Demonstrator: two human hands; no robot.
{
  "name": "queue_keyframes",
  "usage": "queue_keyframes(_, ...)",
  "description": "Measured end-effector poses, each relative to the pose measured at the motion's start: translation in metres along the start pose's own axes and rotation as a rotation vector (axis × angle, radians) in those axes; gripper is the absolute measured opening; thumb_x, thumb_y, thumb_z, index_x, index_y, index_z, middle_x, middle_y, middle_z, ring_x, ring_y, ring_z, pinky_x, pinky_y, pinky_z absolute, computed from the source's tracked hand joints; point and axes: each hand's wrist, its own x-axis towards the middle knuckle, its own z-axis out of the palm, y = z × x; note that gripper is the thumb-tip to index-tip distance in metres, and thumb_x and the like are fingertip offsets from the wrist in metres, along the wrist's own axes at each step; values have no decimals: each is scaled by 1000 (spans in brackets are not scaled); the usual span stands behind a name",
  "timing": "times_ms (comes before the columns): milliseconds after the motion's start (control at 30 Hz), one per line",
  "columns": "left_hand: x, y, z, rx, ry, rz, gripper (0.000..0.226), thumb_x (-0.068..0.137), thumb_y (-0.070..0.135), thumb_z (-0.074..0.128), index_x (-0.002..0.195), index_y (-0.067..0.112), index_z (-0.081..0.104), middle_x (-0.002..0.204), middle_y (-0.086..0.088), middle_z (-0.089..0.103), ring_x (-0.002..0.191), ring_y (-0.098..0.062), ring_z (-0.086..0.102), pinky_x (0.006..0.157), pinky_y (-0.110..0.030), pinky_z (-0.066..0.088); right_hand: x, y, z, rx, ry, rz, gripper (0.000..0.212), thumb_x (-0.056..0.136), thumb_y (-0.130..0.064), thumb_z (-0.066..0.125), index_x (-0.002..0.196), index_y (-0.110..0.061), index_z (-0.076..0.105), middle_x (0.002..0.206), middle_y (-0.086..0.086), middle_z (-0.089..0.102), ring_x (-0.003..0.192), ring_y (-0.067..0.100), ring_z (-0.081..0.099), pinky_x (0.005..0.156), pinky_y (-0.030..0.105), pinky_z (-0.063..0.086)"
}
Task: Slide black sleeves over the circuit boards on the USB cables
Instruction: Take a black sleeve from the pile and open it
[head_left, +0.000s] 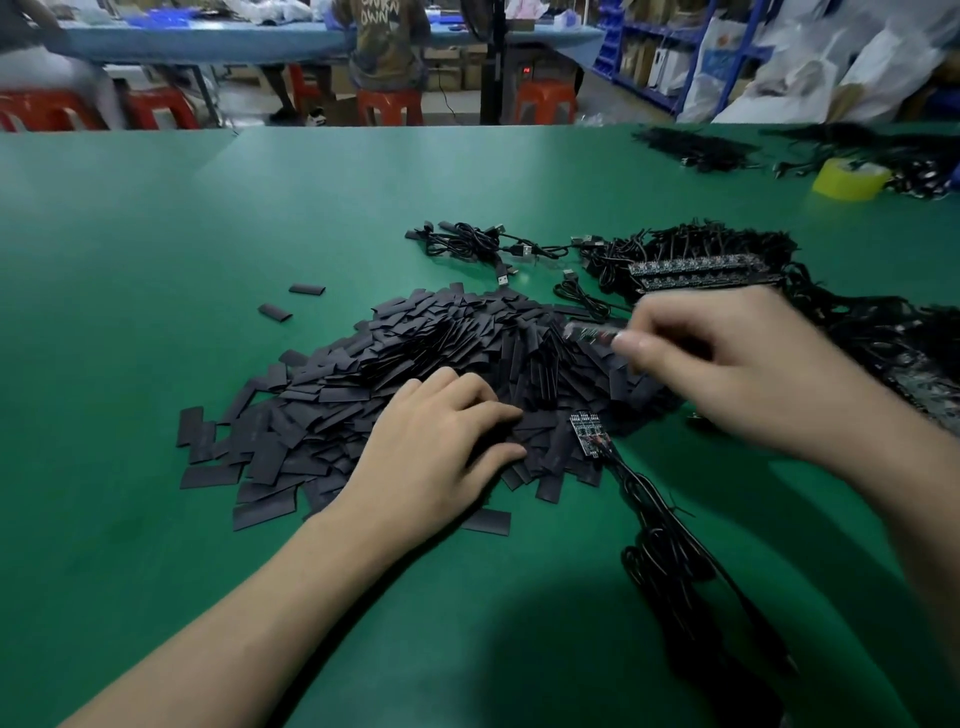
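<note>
Green worktop (156, 234), factory room behind. We note the heap of black sleeves (337, 395) mid-worktop, within easy reach of both hands. Our left hand (441, 447) rests on the heap, fingers bent as if feeling for one sleeve; whether its grip holds one we cannot tell. A bare circuit board (589, 434) lies at the heap's near edge. Our right hand (727, 374), blurred, pinches a second board (597, 331) above the heap, pointing left, probably ready for sleeving. More USB cables (727, 239) lie bunched to the right.

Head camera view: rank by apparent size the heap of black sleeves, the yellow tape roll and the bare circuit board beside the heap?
1. heap of black sleeves
2. yellow tape roll, despite lying farther away
3. bare circuit board
</note>
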Motion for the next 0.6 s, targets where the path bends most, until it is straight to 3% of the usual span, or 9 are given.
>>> queue_keyframes(67, 2, 2, 1, -11, 9, -34, 35, 95, 51, 64, 116, 26, 76, 102, 9, 65, 98, -19, 57, 80, -36, 45, 5, -3, 20, -31, -84, 27, 35, 92, -57, 49, 73, -29, 58, 60, -10, 60, 54, 6, 54, 54, 31, 43)
queue_keyframes(233, 11, 7, 6, -32, 52, -74, 24, 92, 48, 71, 101, 26, 76, 97, 7, 64, 93, -20, 57, 78, -35, 44, 6, 7, 62, 76, -164, 101, 36, 96, -52, 50, 72, -26, 54, 61, -4, 56, 55, 10, 50, 56, 37, 40)
queue_keyframes(433, 8, 4, 7, -105, 149, -80, 12, 94, 35, 73, 92, 24, 77, 90, 11, 70, 85, -17, 60, 76, -39, 49, -1, 17, 75, 272, -37, 191, 34, 99, -46, 51, 75, -23, 57, 58, -15, 49, 52, 3, 42, 53, 19, 33)
queue_keyframes(500, 8, 4, 5, -223, 175, -114, 8, 95, 30, 72, 93, 24, 75, 90, 16, 71, 85, -9, 62, 79, -33, 50, -2, 18, 77, 373, -41, 232, 27, 97, -45, 60, 80, -23, 60, 58, -15, 52, 52, 0, 42, 54, 16, 34)
queue_keyframes(600, 5, 3, 4, -482, 147, -196, 5, 94, 23, 74, 92, 27, 76, 82, 22, 71, 78, 2, 66, 72, -16, 48, -5, 17, 79, 517, -94, 245, 15, 94, -38, 69, 89, -24, 68, 71, -14, 68, 63, -3, 58, 64, 14, 42)
